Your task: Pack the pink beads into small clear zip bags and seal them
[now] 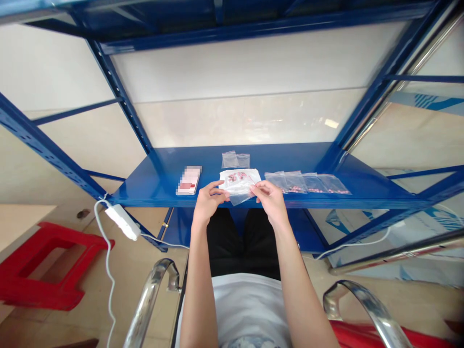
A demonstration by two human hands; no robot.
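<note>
A clear zip bag [242,197] is stretched between my two hands, over the near part of a white sheet of paper [256,175]. Small pink and dark red beads [237,177] lie in a loose cluster on that sheet. My left hand [210,199] grips the bag's left side, its index finger reaching over the paper's edge. At the bag's right side, my right hand [270,197] pinches the plastic between thumb and fingers. To the right, several zip bags [306,183] with pink beads at their bottoms overlap in a row. Two bags without visible contents [235,159] lie behind the paper.
A stack of pinkish cards or papers [189,181], partly blurred out, lies left on the blue shelf [163,166]. Blue uprights [123,96] frame both sides. A white power strip [123,222] hangs at the left, above a red stool [47,266]. Metal chair arms [154,290] flank me.
</note>
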